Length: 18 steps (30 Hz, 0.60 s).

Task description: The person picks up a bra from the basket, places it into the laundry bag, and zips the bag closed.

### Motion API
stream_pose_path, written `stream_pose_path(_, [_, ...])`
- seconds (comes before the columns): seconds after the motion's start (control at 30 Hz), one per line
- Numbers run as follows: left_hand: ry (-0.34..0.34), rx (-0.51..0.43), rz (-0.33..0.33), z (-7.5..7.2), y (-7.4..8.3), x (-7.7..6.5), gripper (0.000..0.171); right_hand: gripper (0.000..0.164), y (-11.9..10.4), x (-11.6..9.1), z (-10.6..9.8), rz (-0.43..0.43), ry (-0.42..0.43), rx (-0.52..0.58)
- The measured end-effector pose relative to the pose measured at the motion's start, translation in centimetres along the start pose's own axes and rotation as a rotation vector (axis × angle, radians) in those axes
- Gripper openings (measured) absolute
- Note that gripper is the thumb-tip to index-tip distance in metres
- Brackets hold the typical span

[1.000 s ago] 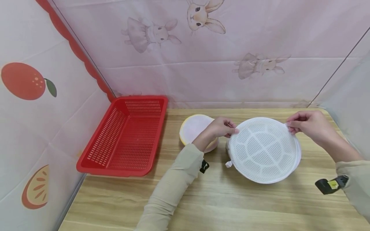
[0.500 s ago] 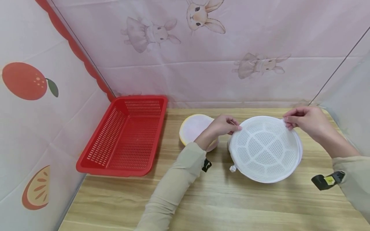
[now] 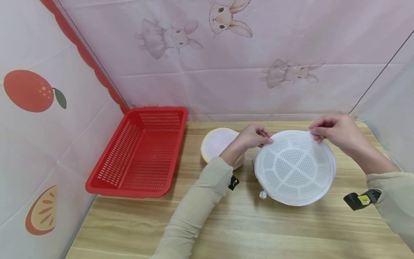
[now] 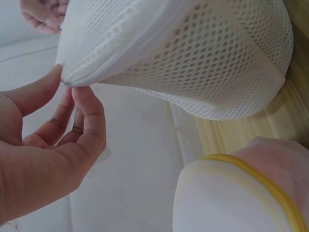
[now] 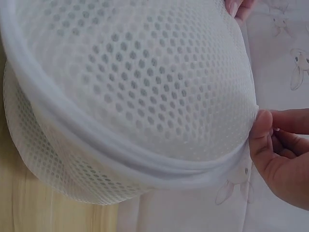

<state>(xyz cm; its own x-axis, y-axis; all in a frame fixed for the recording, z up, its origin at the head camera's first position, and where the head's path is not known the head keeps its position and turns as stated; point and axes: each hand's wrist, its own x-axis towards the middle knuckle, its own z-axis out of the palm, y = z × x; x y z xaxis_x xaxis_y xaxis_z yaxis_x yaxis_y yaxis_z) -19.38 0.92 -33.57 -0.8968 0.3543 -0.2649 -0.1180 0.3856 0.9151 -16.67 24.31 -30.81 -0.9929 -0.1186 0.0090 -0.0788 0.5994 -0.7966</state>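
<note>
A round white mesh laundry bag [image 3: 294,169] stands on the table at the right of the head view, its ribbed circular top facing up. My left hand [image 3: 255,136] pinches the rim at its back left between thumb and fingertips. At the back right of the same rim, my right hand [image 3: 336,133] pinches the edge, close to the fabric in the right wrist view. A small white tab [image 3: 263,195] hangs at the bag's front left. Through the left wrist view I see the bag's mesh side wall [image 4: 227,58] reaching down to the wood.
Left of the bag, partly behind my left wrist, sits a smaller white-topped pouch [image 3: 220,142] with yellow edging and a pinkish side. A red perforated basket [image 3: 168,180] stands farther left. Printed fabric walls [image 3: 226,93] enclose the wooden table [image 3: 245,230] behind and at the sides.
My right hand has moved left along the back of the rim. My left hand has shifted slightly right and up. The bag has turned a little, its tab now lower and farther right.
</note>
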Motion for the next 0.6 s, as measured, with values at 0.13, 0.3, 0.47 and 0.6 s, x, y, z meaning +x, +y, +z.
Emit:
stream_pose_path(0.13, [0.010,0.016,-0.012,-0.01,0.02,0.00,0.008,0.017,-0.32,0.03,0.09,-0.005,-0.009,-0.001])
stream_pose_path(0.3, [0.010,0.025,-0.022,0.12,-0.15,0.02,0.009,0.017,-0.36,0.05,0.12,0.001,-0.012,-0.007])
stream_pose_path(0.47, [0.006,0.014,-0.017,0.22,-0.42,0.02,0.010,0.016,-0.28,-0.07,0.00,0.006,-0.005,-0.026])
stream_pose_path(0.6, [0.004,0.009,0.000,0.25,-0.56,-0.07,0.011,0.017,-0.16,-0.15,-0.17,0.013,-0.016,-0.024])
